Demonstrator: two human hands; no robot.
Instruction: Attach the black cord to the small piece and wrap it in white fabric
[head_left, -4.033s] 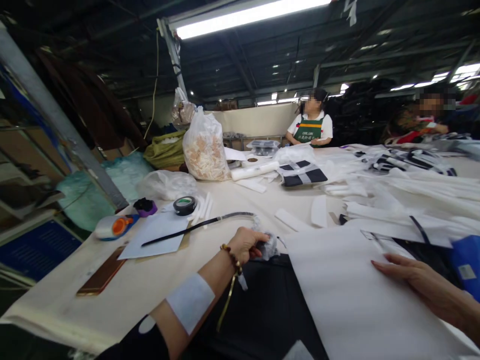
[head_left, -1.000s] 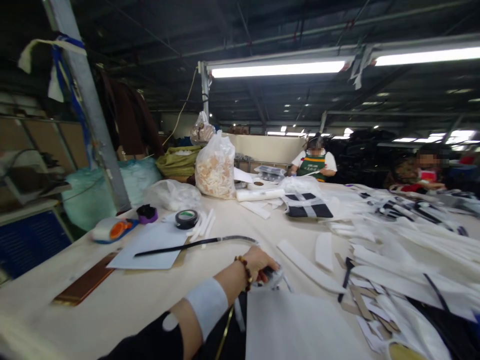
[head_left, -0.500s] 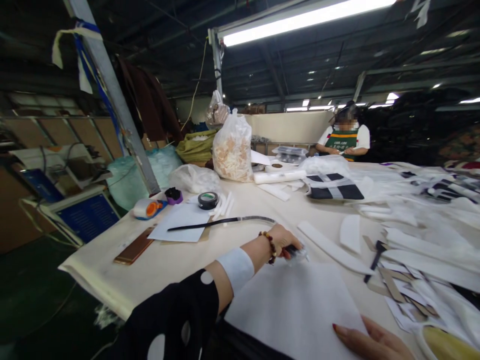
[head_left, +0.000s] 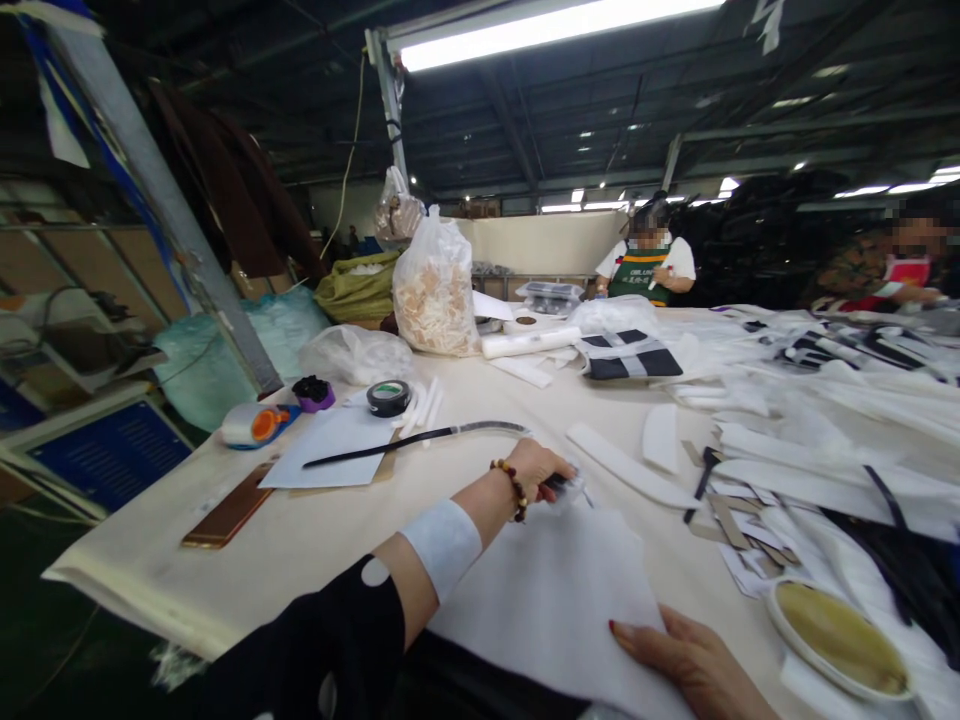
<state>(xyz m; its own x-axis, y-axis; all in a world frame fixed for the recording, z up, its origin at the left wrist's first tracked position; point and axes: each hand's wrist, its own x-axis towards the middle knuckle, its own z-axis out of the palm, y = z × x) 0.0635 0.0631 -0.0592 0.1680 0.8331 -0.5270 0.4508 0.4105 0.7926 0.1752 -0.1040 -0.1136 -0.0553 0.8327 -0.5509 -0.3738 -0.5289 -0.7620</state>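
My left hand, with a bead bracelet on the wrist, is closed round a dark-handled tool wrapped in clear plastic, at the far edge of a white sheet. A dark cord runs from the tool leftwards across the table. My right hand lies flat, fingers stretched, on the near right corner of that sheet. Under the sheet a piece of black fabric shows at the table's front.
White cut strips, brown card pieces and black bands litter the right. A shallow dish of yellow glue sits near right. Tape roll, tape dispenser, paper, phone lie left. Two people work at the far side.
The view has swung left and down. My left hand stays closed on the tool at the sheet's far edge. My right hand, out of view a second ago, now rests on the sheet.
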